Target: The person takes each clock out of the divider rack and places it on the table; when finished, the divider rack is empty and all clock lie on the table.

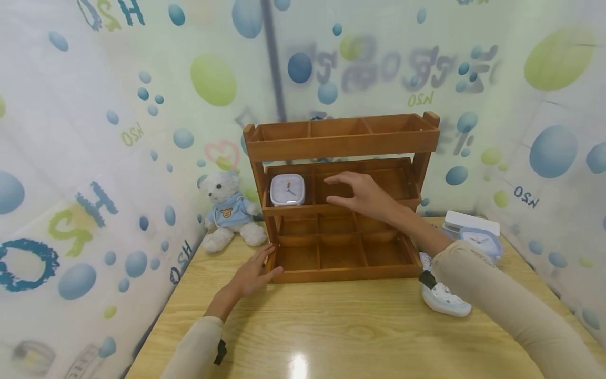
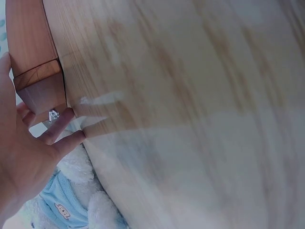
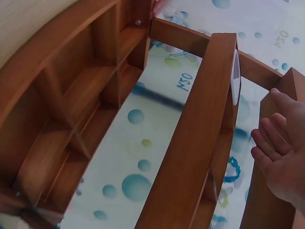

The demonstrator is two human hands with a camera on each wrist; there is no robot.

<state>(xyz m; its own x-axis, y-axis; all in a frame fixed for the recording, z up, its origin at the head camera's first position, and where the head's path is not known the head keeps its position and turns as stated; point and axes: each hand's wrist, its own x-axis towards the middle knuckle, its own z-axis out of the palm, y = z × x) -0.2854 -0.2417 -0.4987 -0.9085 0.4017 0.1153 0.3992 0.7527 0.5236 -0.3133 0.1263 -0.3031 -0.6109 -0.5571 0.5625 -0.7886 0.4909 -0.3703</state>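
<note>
A brown wooden three-tier shelf [image 1: 343,275] with divided compartments stands on the table. In the left compartment of its middle tier sits a small white square clock [image 1: 288,189]; the right wrist view catches this clock [image 3: 235,78] edge-on. My left hand [image 1: 251,276] rests against the shelf's lower left corner, fingers along the side and thumb toward the front. The left wrist view has those fingers touching the wood near a metal screw [image 2: 53,115]. My right hand [image 1: 362,196], holding nothing, hovers before the middle tier, right of the clock, with thumb and fingers spread apart.
Left of the shelf, a white teddy bear [image 1: 229,213] in a blue top sits against the wall. On the right lie a white box [image 1: 471,223], a lavender-framed clock [image 1: 480,242] and a white, shoe-shaped object [image 1: 445,300], partly behind my right sleeve. Patterned curtains surround the wooden table [image 1: 341,331].
</note>
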